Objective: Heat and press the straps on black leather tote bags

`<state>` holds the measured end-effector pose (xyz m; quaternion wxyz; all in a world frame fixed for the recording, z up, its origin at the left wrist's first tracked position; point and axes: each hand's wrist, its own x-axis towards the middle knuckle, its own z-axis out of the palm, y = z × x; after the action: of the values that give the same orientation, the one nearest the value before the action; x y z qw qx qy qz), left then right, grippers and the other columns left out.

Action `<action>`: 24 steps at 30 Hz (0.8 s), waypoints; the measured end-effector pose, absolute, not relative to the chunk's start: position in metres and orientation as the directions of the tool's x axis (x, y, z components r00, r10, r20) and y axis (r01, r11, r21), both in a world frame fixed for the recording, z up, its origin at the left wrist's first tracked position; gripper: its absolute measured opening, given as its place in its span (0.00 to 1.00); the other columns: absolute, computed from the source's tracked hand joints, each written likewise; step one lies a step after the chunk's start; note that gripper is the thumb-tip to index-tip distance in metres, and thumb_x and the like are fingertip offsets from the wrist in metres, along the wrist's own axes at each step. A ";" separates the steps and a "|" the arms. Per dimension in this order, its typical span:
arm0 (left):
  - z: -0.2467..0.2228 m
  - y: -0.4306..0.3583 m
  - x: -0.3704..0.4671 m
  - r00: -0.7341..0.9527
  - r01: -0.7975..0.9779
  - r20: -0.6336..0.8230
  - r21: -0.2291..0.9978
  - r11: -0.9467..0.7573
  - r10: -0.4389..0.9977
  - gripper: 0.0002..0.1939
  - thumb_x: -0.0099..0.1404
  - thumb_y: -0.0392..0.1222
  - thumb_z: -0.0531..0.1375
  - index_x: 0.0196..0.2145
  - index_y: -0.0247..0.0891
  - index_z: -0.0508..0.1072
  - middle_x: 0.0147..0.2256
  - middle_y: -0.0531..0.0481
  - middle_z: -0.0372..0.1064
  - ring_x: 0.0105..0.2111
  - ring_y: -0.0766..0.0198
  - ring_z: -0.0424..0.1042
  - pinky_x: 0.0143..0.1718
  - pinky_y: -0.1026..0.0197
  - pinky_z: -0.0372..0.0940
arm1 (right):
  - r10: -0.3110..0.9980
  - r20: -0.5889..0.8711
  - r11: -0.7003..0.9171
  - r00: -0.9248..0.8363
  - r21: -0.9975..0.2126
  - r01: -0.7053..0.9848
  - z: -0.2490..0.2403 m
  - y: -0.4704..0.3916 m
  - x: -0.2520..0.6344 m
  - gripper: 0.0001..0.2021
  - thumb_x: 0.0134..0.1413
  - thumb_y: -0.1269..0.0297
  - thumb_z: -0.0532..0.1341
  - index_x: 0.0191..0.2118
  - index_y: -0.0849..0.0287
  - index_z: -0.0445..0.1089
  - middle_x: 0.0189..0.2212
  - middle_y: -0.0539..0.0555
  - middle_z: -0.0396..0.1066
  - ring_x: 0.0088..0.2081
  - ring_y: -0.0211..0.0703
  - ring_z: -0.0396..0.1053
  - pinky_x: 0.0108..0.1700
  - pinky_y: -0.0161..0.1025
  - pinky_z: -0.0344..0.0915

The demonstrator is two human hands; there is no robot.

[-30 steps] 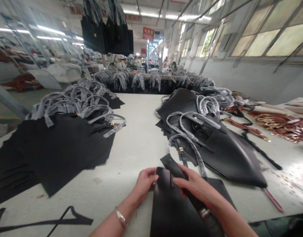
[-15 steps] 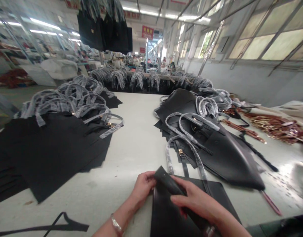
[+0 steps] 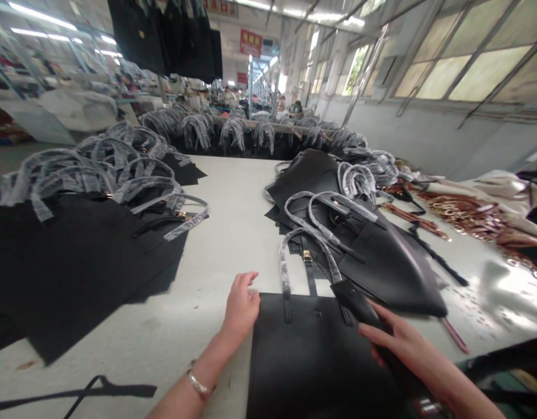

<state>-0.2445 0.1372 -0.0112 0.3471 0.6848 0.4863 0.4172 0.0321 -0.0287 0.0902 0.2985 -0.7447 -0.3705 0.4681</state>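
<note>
A black leather bag panel (image 3: 312,355) lies flat in front of me. Two plastic-wrapped handles (image 3: 289,244) rise from its far edge, and a strap with a gold buckle (image 3: 307,256) lies between them. My right hand (image 3: 391,331) grips a long folded black leather piece (image 3: 353,299), whose near part runs back under my wrist. Its far end overlaps the foot of the right handle. Just beyond the panel's left edge, my left hand (image 3: 242,299) is raised with nothing in it, fingers loosely bent and apart.
Stacked black panels with wrapped handles (image 3: 89,256) cover the table's left side. More black bag pieces (image 3: 382,262) are heaped at right, beside brown straps with metal rings (image 3: 469,212). Black strips (image 3: 98,390) lie near left. Black bags (image 3: 163,41) hang overhead.
My left hand has let go of the folded leather piece and moved slightly left. My right hand has carried that piece rightward, uncovering the panel's top edge. The view has shifted somewhat.
</note>
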 end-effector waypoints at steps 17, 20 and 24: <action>0.024 0.225 -0.088 0.930 0.233 0.167 0.419 -0.877 0.326 0.12 0.60 0.25 0.56 0.26 0.39 0.72 0.42 0.46 0.69 0.49 0.56 0.64 0.53 0.51 0.55 | 0.920 -0.320 -0.382 0.226 -0.857 0.345 0.016 -0.055 0.011 0.40 0.55 0.59 0.57 0.68 0.66 0.41 0.25 0.49 0.71 0.26 0.43 0.70 0.31 0.38 0.66; 0.032 0.230 -0.093 0.932 0.191 0.187 0.478 -0.857 0.312 0.13 0.56 0.23 0.58 0.21 0.39 0.69 0.34 0.50 0.71 0.50 0.58 0.65 0.60 0.50 0.45 | 0.921 -0.310 -0.384 0.235 -0.820 0.424 0.009 -0.058 0.015 0.41 0.56 0.53 0.55 0.68 0.69 0.40 0.25 0.52 0.73 0.28 0.45 0.72 0.33 0.39 0.67; 0.045 0.228 -0.105 0.906 0.218 0.153 0.630 -0.746 0.394 0.18 0.44 0.23 0.66 0.15 0.40 0.63 0.18 0.55 0.61 0.35 0.57 0.71 0.56 0.51 0.52 | 0.917 -0.281 -0.389 0.283 -0.788 0.477 0.012 -0.058 0.011 0.41 0.56 0.50 0.55 0.68 0.67 0.42 0.26 0.53 0.74 0.29 0.46 0.73 0.33 0.38 0.67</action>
<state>-0.1054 0.2282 0.0452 0.3159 0.9238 0.1654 0.1394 0.0114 -0.0583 0.0121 0.2945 -0.7449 -0.4679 0.3735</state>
